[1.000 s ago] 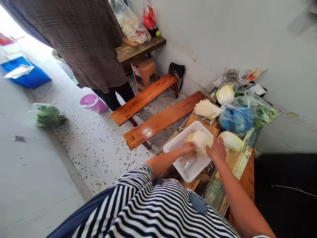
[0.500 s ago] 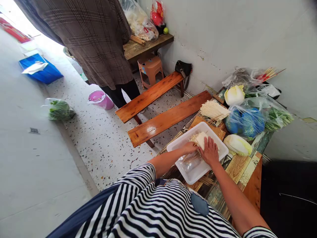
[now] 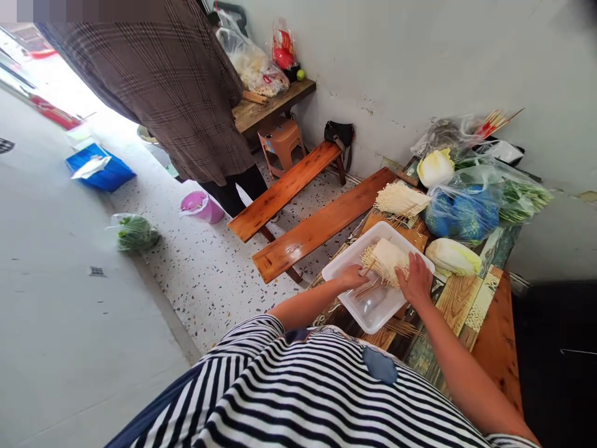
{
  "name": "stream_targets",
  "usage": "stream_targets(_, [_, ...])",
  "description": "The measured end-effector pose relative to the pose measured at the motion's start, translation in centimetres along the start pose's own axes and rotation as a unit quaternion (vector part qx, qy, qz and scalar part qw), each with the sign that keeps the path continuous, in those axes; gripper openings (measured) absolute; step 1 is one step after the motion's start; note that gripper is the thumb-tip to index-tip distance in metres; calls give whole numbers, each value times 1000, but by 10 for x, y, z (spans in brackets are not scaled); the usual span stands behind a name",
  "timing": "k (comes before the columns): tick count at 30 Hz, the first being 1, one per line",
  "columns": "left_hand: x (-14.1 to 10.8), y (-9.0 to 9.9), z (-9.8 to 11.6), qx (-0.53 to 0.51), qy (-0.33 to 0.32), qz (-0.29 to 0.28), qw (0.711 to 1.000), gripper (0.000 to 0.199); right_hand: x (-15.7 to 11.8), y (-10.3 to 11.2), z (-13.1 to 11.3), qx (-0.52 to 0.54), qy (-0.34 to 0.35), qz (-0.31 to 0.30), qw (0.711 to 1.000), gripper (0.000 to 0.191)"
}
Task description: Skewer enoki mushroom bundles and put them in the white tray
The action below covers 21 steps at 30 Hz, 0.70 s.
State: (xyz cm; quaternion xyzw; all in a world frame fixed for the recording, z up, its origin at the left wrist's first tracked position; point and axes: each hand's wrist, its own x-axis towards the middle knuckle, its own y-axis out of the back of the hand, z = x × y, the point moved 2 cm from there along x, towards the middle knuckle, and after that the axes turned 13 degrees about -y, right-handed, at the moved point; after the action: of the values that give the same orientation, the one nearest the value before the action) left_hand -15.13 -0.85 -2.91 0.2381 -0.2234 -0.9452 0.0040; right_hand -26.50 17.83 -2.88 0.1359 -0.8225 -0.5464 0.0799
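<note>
A white plastic tray [image 3: 333,266] rests on the patterned table, with a pale bundle of enoki mushrooms and a whitish sheet-like piece [image 3: 390,254] in it. My left hand [image 3: 353,277] is over the tray's left part, its fingers closed near thin skewers at the bundle's edge; what they pinch is too small to tell. At the tray's right side my right hand [image 3: 415,279] has its fingers apart and touches the right end of the bundle. More enoki [image 3: 401,200] lies on a wooden board behind the tray. Loose skewers [image 3: 405,328] lie in front.
Cabbage [image 3: 453,256], a bag with blue netted items [image 3: 461,214] and bagged greens [image 3: 525,199] crowd the table's right side. Two wooden benches [image 3: 321,227] stand behind left. A person in a plaid shirt [image 3: 172,93] stands beyond, near a pink bin [image 3: 202,208].
My right hand has slid right, off the top of the whitish piece to the bundle's right end, and more of the piece shows. The camera view has shifted slightly.
</note>
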Motion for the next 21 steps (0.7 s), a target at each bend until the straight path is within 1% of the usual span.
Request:
stream_targets(2, [-9,8,1,-7,-2,17,1000,57,-10,5,19,50,-47,40,997,70])
stream_targets(4, [-22,18,3,-24,-15,36,999,55,-15,10,36,91,-72,57,992,70])
stream_targets(6, [-39,29,5,-52,-38,51,997,51,-10,17,46,117,-78,64,988,69])
stream_targets(8, [-58,40,1,-91,-59,56,993,45,5,25,47,142,-79,62,985,65])
stream_targets(10, [-79,51,-10,-127,-63,67,988,39,30,32,39,175,-87,49,980,59])
stream_targets(13, [-108,67,-39,-158,-40,123,979,35,83,32,15,235,-124,6,964,46])
stream_targets(15, [-125,75,-63,-172,-14,163,971,34,123,24,-5,278,-169,-28,945,36])
stream_targets(17, [-140,79,-84,-184,12,188,965,37,159,13,-22,312,-223,-56,922,31])
stream_targets(19, [-155,80,-102,-194,34,201,960,42,185,3,-32,335,-271,-70,900,29])
stream_targets(21, [-169,82,-118,-207,54,211,954,47,202,-5,-41,353,-292,-71,886,29])
